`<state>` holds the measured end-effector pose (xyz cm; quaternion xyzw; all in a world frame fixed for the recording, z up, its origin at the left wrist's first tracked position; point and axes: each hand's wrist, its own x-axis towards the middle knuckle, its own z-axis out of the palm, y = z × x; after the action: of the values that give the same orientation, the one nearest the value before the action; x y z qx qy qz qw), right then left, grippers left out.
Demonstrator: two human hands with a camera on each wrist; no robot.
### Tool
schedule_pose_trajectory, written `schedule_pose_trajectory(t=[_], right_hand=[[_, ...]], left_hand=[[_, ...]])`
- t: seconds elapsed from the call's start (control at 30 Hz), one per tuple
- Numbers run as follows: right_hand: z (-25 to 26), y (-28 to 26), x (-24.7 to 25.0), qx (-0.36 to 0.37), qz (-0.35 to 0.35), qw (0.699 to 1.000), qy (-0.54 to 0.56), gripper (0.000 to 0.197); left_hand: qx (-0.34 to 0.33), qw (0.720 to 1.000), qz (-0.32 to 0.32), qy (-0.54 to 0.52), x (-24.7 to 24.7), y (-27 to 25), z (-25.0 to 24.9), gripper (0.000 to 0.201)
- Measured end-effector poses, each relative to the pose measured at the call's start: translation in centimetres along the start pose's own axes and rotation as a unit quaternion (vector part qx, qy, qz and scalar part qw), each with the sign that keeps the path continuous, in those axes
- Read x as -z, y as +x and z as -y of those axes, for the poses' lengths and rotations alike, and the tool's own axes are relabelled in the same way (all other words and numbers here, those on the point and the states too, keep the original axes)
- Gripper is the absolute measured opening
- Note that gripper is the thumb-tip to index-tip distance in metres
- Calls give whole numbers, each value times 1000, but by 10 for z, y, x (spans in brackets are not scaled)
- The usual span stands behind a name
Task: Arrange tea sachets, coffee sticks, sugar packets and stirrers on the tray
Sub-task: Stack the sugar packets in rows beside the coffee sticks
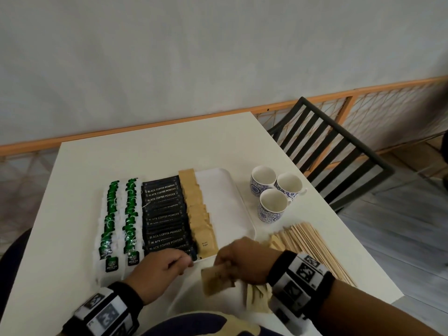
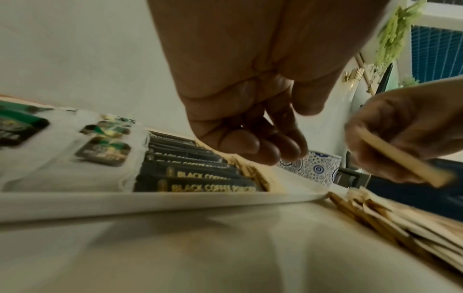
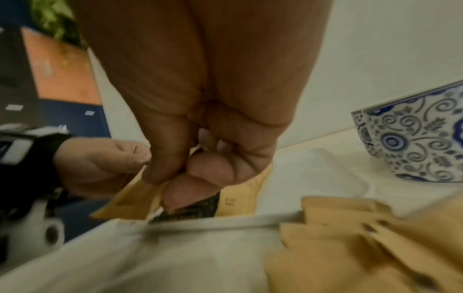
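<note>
My right hand point(image 1: 244, 259) pinches a small stack of brown sugar packets point(image 1: 215, 278) between thumb and fingertips, held just off the near edge of the white tray point(image 1: 242, 204). My left hand point(image 1: 160, 270) hovers beside it at the tray's near edge, fingers loosely curled and holding nothing, its fingertips point(image 2: 253, 146) just above the rim.

The tray lies in the middle of the white worktop point(image 1: 145, 156). From its left side it carries two columns of green tea sachets point(image 1: 121, 219), a column of black coffee sticks point(image 1: 164, 214), then a column of brown sugar packets point(image 1: 198, 214). The strip along the tray's right side is bare.

More loose sugar packets point(image 1: 258, 299) lie at the worktop's near edge under my right wrist. Wooden stirrers point(image 1: 312, 248) are heaped by the right edge, off the tray. Three blue-patterned cups point(image 1: 274, 192) stand just beyond the tray's right rim. A dark slatted chair point(image 1: 339, 151) stands past the worktop's far right corner. The far half of the worktop is bare.
</note>
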<state>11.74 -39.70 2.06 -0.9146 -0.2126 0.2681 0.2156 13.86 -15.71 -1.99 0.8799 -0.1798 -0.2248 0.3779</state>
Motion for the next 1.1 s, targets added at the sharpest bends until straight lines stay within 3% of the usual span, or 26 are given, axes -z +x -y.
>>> schedule_pose_trajectory(t=[0.07, 0.23, 0.4, 0.53, 0.6, 0.7, 0.77, 0.8, 0.93, 1.1], right_hand=[[4, 9, 8, -3, -3, 999, 41, 26], [8, 25, 16, -40, 15, 988, 147, 22], [1, 33, 10, -75, -22, 950, 303, 27], [-1, 43, 2, -43, -37, 983, 172, 26], [-3, 48, -3, -50, -40, 984, 167, 26], [-7, 50, -7, -78, -38, 957, 276, 18], [-11, 50, -8, -91, -55, 921, 376, 15], [-13, 51, -8, -99, -81, 916, 380, 14], [-25, 58, -1, -141, -167, 964, 152, 15], [-23, 68, -2, -117, -121, 981, 96, 28]], left_hand=[[-15, 999, 0, -52, 3, 3, -9, 38], [-39, 998, -10, -41, 6, 11, -20, 26], [-18, 997, -60, -37, 9, 14, -18, 28], [-37, 997, -62, -5, 5, 18, -19, 32], [-45, 996, -70, 12, 2, 20, -19, 33], [-38, 996, -80, 24, 2, 21, -16, 32], [-24, 998, -54, 33, 2, 20, -14, 29], [-14, 998, -33, 43, 2, 20, -13, 25], [17, 995, 7, 96, -2, 17, -10, 16], [30, 993, 4, 111, -1, 17, -7, 13]])
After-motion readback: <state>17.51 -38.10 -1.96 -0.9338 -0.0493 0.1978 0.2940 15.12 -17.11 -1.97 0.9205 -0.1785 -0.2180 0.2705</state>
